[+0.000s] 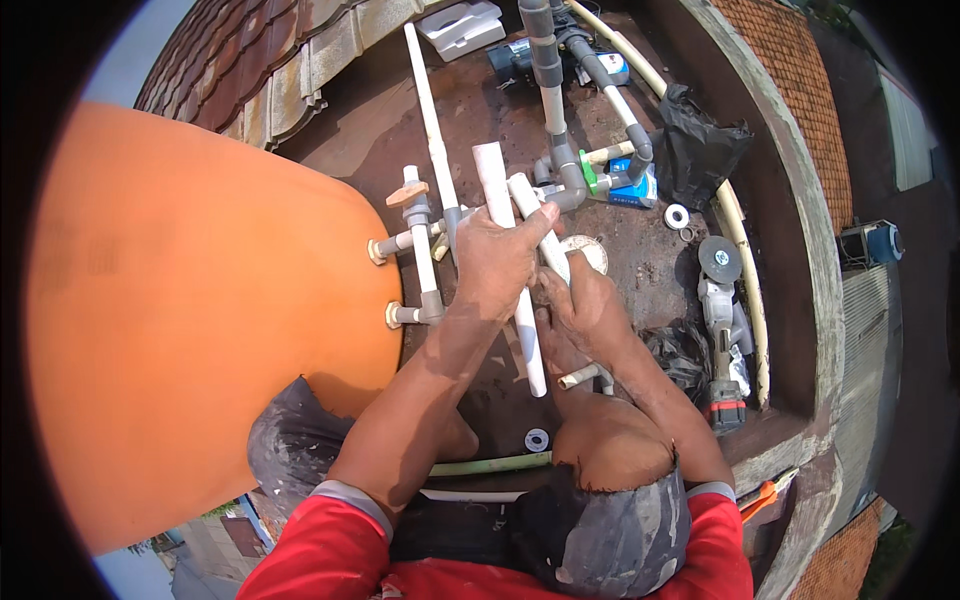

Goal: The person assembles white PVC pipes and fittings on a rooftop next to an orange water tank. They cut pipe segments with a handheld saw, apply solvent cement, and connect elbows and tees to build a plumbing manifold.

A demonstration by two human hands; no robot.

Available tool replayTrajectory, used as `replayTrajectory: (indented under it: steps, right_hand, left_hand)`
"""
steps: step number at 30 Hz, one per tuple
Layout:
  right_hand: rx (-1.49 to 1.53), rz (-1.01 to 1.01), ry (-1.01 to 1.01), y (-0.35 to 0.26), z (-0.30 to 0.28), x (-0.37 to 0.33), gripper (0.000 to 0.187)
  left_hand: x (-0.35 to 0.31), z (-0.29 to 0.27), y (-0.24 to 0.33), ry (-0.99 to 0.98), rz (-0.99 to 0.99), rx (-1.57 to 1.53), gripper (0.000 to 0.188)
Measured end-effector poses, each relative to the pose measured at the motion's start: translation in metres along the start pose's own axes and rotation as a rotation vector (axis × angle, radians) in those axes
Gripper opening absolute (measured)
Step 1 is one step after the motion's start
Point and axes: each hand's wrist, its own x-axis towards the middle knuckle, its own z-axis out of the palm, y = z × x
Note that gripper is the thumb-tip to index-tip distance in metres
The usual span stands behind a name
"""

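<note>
My left hand is closed around a long white PVC pipe, which slants across in front of me, its wider end up and away. That hand's thumb lies across a second, shorter white pipe beside it. My right hand is closed on the near end of this shorter pipe, and its fingers are partly hidden. The two pipes lie close together, nearly parallel. Just beyond the right hand sits a round whitish lid or tin. Below it is a short pipe piece with a grey elbow.
A large orange tank fills the left, with a valve and pipework attached. Grey-and-white plumbing stands ahead near a dark pump. At right lie an angle grinder, a black plastic bag and a tape roll beside the parapet.
</note>
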Motion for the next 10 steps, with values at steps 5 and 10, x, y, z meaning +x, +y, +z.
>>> replayTrajectory:
  steps: [5,10]
  right_hand:
    - [1.452,0.360,-0.563,0.030,-0.008,-0.024,0.057]
    - [0.895,0.301,-0.359,0.038,-0.017,-0.037,0.060]
  left_hand:
    - [0.009,0.002,-0.034,-0.118,-0.121,-0.234,0.021]
    - [0.007,0.013,-0.052,-0.016,-0.183,-0.104,0.025]
